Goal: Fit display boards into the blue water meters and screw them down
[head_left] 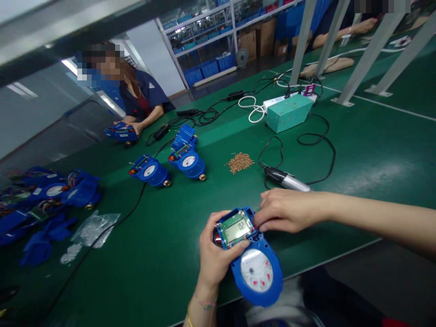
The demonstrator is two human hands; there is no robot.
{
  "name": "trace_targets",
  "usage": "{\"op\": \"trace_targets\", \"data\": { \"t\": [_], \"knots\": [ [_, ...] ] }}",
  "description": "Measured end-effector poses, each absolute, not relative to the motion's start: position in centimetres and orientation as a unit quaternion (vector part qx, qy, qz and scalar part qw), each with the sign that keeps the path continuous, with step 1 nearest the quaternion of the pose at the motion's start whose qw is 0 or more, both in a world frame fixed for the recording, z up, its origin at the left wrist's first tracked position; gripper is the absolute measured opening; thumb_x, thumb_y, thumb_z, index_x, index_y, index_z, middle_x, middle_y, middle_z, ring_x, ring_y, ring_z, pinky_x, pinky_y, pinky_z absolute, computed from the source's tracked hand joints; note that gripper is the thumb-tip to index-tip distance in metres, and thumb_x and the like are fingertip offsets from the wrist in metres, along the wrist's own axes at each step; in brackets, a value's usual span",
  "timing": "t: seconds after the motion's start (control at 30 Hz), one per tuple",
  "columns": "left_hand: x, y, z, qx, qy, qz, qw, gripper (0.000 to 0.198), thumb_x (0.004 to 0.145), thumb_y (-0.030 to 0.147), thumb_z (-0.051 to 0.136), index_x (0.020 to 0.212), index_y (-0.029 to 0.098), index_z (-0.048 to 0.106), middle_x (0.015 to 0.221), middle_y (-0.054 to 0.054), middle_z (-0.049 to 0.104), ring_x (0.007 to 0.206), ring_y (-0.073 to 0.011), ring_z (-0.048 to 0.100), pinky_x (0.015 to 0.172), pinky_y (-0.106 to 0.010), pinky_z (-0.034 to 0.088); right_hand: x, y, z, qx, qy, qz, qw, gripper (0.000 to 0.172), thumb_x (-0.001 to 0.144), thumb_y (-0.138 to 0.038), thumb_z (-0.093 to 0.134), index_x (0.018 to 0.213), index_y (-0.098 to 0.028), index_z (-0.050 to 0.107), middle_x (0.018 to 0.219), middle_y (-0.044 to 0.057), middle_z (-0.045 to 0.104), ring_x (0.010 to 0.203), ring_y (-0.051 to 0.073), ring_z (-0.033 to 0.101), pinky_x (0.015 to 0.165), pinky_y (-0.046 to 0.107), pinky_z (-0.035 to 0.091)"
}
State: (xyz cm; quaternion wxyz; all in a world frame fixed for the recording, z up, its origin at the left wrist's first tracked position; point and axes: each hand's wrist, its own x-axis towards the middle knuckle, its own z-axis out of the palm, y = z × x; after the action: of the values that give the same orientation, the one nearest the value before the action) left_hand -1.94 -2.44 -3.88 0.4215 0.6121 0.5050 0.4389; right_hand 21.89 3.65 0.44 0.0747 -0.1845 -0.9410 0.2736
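Observation:
A blue water meter (277,272) with a round white dial is at the table's front edge. Its upper housing is uncovered and shows a green circuit board with an LCD reading about 0.2. My left hand (216,250) is wrapped round that housing, its thumb along the lower edge of the display. Bent fingers of my right hand (281,211) press together at the housing's right side; whatever they pinch, if anything, is hidden. Beyond my right hand lies a black-and-silver electric screwdriver (288,178) with a cord. Farther off is a small pile of brass-coloured screws (240,162).
Two blue meters, one (155,172) beside another (190,164), stand ahead. More meters (80,188) crowd the left near a plastic bag (95,227). A teal box (289,113), cables and metal posts (332,41) occupy the back right. Across the table a person (143,97) holds a meter.

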Motion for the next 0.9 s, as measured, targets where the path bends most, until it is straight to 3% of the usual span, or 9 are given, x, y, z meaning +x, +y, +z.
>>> {"op": "trace_targets", "data": {
  "t": [0.3,0.53,0.7,0.9],
  "knots": [
    [-2.4,-2.4,-4.2,0.618,0.514,0.435,0.405,0.059,0.061,0.043,0.088,0.111,0.021,0.067,0.107,-0.005,0.067,0.098,-0.0235,0.066,0.087,-0.032,0.055,21.3,5.3,2.3,-0.179,-0.920,0.349,0.019,0.008,0.092,-0.021,0.062,0.092,-0.023,0.070,0.066,-0.004,0.064,0.057,0.013,0.053,0.057,0.025,0.030],
    [-2.4,-2.5,-4.1,0.610,0.507,0.443,0.418,0.058,0.060,0.042,0.089,0.111,0.023,0.067,0.106,-0.003,0.067,0.098,-0.0220,0.066,0.087,-0.030,0.053,20.4,4.7,2.5,-0.260,-0.849,0.460,-0.003,0.008,0.080,-0.012,0.070,0.085,-0.016,0.067,0.050,-0.011,0.041,0.047,0.008,0.040,0.051,0.022,0.028],
    [-2.2,-2.5,-3.9,0.614,0.499,0.441,0.424,0.056,0.061,0.039,0.089,0.110,0.025,0.067,0.105,-0.001,0.066,0.096,-0.0199,0.065,0.085,-0.027,0.052,20.2,4.9,1.9,-0.294,-0.797,0.526,-0.021,0.011,0.078,-0.020,0.076,0.082,-0.014,0.067,0.047,-0.012,0.042,0.044,0.006,0.037,0.046,0.020,0.026],
    [-2.2,-2.5,-4.0,0.620,0.500,0.437,0.416,0.057,0.062,0.039,0.089,0.112,0.025,0.066,0.105,-0.001,0.066,0.097,-0.0202,0.064,0.087,-0.028,0.052,20.3,5.4,2.2,-0.269,-0.765,0.582,-0.063,0.011,0.080,-0.017,0.072,0.081,-0.015,0.061,0.052,-0.008,0.055,0.050,0.008,0.051,0.053,0.018,0.035]
  ]
}}
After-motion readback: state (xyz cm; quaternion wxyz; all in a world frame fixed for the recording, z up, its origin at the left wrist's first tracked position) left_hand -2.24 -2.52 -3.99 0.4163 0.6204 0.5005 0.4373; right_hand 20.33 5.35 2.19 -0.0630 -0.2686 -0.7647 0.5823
